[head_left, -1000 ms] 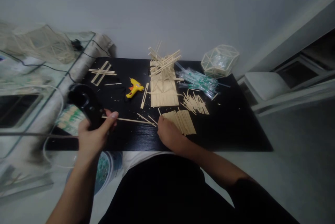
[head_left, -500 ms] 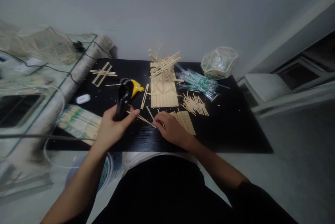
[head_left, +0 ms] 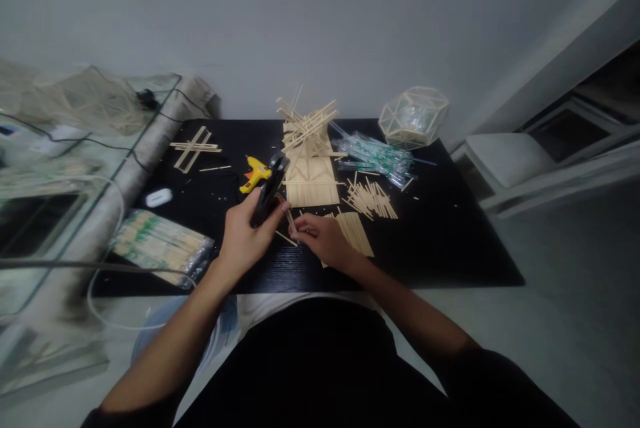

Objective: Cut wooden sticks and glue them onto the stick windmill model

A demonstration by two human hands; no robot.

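Observation:
My left hand [head_left: 247, 228] is closed around a black hand tool [head_left: 270, 191], whose exact kind I cannot make out. Its thumb lies close to a thin wooden stick [head_left: 291, 220]. The fingers of my right hand [head_left: 320, 236] are pinched on the lower end of that stick. Another loose stick [head_left: 287, 238] lies on the black table just below, between the hands. Beyond the left hand rests a yellow glue gun [head_left: 256, 173]. Past both hands is a wooden stick structure [head_left: 313, 181], a flat panel with crossed sticks standing on its far part.
Right of centre lie a row of sticks [head_left: 356, 231], a pile of short sticks [head_left: 373, 198] and clear plastic wrappers [head_left: 380, 158]. A stick-framed polyhedron [head_left: 414, 118] stands at the back right. On the left are packed sticks [head_left: 160, 245], a white case [head_left: 159, 197] and crossed sticks [head_left: 195, 148].
My left hand has moved right toward my right hand, and the black tool now leans right. The glue gun is more fully visible. The stick between my hands now stands more upright.

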